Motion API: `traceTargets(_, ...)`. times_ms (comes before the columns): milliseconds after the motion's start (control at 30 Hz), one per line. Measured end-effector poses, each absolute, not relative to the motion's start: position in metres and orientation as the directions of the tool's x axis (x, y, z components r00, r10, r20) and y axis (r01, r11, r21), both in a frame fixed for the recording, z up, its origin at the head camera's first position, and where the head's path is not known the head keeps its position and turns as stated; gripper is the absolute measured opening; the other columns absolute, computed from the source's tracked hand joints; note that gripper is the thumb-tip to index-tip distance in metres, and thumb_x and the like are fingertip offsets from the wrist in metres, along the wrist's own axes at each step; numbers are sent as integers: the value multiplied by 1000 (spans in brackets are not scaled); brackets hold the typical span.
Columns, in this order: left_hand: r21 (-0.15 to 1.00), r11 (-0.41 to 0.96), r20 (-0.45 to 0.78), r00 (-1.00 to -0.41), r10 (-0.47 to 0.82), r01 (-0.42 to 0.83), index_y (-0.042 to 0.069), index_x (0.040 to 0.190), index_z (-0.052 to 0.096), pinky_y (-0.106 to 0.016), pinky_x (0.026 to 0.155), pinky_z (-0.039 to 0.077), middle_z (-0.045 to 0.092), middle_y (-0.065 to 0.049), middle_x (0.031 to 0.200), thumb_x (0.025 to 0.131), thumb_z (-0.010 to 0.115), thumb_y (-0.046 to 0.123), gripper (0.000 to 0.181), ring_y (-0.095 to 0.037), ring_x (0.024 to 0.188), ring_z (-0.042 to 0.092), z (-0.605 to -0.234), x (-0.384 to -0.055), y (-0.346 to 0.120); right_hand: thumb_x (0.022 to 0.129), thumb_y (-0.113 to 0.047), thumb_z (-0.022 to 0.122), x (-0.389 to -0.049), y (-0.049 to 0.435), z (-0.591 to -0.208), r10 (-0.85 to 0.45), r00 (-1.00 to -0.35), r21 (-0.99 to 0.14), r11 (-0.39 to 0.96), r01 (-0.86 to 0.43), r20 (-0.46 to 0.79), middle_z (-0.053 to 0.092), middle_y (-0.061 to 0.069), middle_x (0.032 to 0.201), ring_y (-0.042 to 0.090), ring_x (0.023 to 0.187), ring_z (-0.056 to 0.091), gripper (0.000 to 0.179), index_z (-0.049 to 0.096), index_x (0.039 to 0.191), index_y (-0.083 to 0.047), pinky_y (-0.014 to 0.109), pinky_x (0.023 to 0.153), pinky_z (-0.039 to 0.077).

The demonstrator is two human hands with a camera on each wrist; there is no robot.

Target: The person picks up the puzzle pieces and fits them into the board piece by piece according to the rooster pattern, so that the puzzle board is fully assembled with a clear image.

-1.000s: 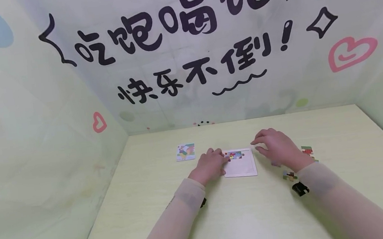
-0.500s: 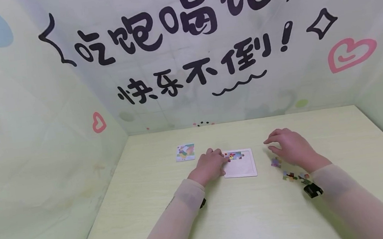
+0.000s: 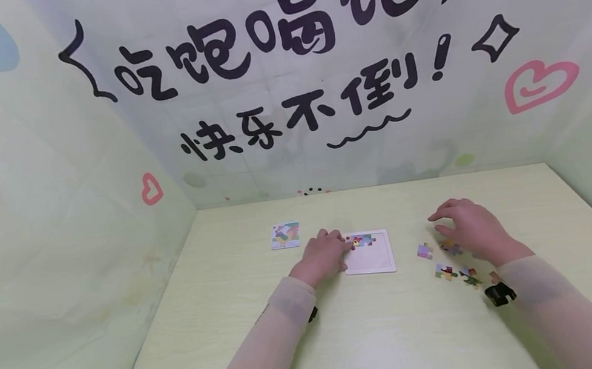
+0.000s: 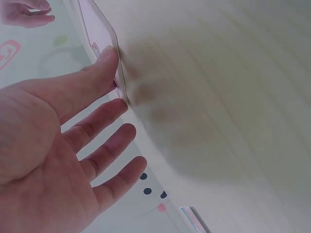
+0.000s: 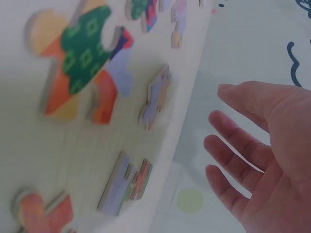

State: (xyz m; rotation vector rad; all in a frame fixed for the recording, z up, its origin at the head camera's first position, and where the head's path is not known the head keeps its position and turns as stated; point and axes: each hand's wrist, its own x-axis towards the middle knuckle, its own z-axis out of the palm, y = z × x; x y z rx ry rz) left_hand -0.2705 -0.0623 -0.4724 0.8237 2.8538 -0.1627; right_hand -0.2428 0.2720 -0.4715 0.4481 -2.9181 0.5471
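A white puzzle tray (image 3: 371,259) lies mid-table with joined colourful jigsaw pieces (image 3: 364,240) along its far side. My left hand (image 3: 322,256) rests at the tray's left edge, the thumb on the edge in the left wrist view and the other visible fingers extended. In the head view, a fingertip reaches onto the joined pieces. To the right, my right hand (image 3: 469,227) hovers near several loose jigsaw pieces (image 3: 425,251), thumb and fingers apart and holding nothing. In the right wrist view, a green and orange jigsaw piece (image 5: 87,51) lies closest to the camera.
A square picture card (image 3: 285,235) lies left of the tray. More loose pieces (image 3: 446,271) lie between the right forearm and the tray. A printed fabric wall (image 3: 250,171) closes off the far side of the pale wooden table (image 3: 395,331).
My right hand has moved right, from beside the tray to near the loose pieces, uncovering some of them. My left hand has stayed at the tray's edge.
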Motion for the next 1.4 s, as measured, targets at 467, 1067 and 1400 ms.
traceTargets(467,16,850,-173,-836,520,526,33,142,64,-38,92,52,60,5,142,89,80,37,56,-21,121,51,-472,-272,-67,92,-16,76,-245,294,-473,-229,-962,-341,901,-268,150,67,25,124,49,117,59,27,77,117,-5,67,96,49)
traceTargets(1067,1,846,-178,-833,524,533,32,146,60,-41,100,50,55,5,149,91,78,40,57,-24,130,47,-474,-272,-68,94,-18,74,-244,317,-475,-161,-985,-394,903,-173,63,64,30,128,52,115,58,31,75,121,-4,69,94,48)
traceTargets(1400,20,844,-174,-830,530,535,32,146,60,-43,104,49,53,4,153,91,78,38,58,-26,134,47,-471,-270,-68,95,-25,73,-247,328,-480,-137,-990,-411,901,-135,26,64,29,130,50,114,59,35,73,124,-5,69,92,49)
